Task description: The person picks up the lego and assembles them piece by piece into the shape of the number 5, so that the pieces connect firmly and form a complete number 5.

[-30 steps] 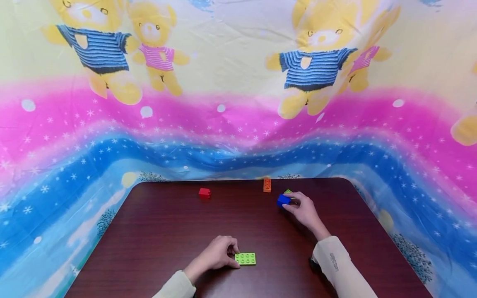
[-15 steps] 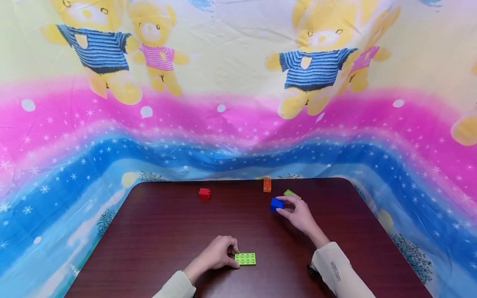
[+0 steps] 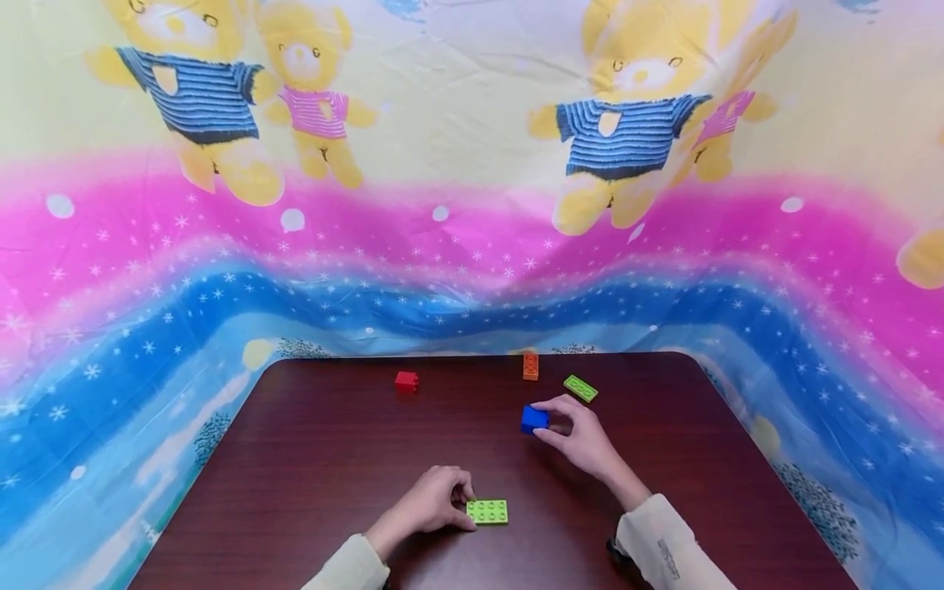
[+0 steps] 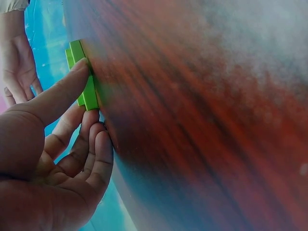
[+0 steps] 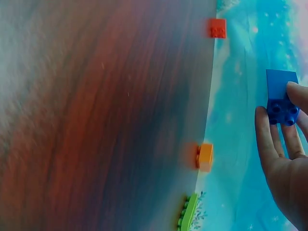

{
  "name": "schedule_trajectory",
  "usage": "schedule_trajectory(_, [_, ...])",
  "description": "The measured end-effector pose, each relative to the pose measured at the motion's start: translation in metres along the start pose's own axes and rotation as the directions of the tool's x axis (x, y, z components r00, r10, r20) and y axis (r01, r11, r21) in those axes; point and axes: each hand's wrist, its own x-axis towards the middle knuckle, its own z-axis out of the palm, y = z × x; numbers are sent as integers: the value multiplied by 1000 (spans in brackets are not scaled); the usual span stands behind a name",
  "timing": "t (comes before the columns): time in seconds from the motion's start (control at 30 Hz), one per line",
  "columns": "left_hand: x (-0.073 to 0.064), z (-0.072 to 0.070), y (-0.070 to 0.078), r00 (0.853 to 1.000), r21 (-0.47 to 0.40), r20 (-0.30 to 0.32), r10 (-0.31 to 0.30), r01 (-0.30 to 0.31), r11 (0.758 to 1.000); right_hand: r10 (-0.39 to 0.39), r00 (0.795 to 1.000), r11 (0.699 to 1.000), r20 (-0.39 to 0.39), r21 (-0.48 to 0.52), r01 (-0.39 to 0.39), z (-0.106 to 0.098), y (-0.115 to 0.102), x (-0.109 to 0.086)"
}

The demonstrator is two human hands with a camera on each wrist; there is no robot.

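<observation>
My left hand (image 3: 435,501) pinches the left end of a flat lime-green building brick (image 3: 487,512) that lies studs up near the front of the table. In the left wrist view, the thumb presses one side of that green brick (image 4: 88,89), and the fingers curl below it. Farther right and back, my right hand (image 3: 583,434) holds a blue building brick (image 3: 534,419) between thumb and fingers, above the table. The right wrist view shows the studs of the blue brick (image 5: 282,96) facing toward the palm side.
Along the back of the dark wooden table (image 3: 310,459) lie a red brick (image 3: 406,382), an orange brick (image 3: 531,366) and a second flat green brick (image 3: 581,388). A printed bear cloth (image 3: 457,246) hangs behind the table's far edge.
My right hand has carried the blue brick left and toward the front, uncovering the second green brick behind it. My left hand stays at its green brick.
</observation>
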Motion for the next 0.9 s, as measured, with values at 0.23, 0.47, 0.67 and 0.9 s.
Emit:
schedule_trajectory(0.23, [1,1,-1,1000,-7,-3,5,-5,1000,-34,999,999,33,2,34,9,-9,-10])
schedule_trajectory(0.47, [1,1,-2,1000,-11,-2,1,-1,1000,-58,995,998,79,-14,59,17,-15,-20])
schedule_trajectory(0.67, [1,2,-2,1000,-3,-2,1,-1,1000,-69,992,997,107,-16,71,23,-17,-27])
schedule_trajectory(0.9, [0,2,-2,1000,-23,-1,-3,3,1000,-94,984,996,149,4,94,28,-19,-32])
